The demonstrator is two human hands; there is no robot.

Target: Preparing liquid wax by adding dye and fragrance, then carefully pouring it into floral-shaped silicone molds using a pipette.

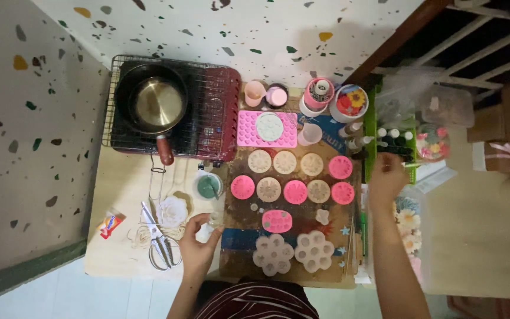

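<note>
My left hand [198, 248] rests near the table's front edge, fingers curled around a small clear glass cup [212, 224]. My right hand [386, 177] reaches out to the right side, at the edge of a green rack [372, 142] of small bottles; whether it holds anything is unclear. Between the hands lies a brown mat [249, 207] covered with round pink and cream silicone moulds [294, 192] and two pale flower-shaped moulds [293, 253].
A portable stove [219, 118] with a small pan [157, 103] stands at the back left. Scissors [159, 239], string, a white flower shape [172, 211] and a small green-filled cup [209, 186] lie left of the mat. Cups and tubs stand behind it.
</note>
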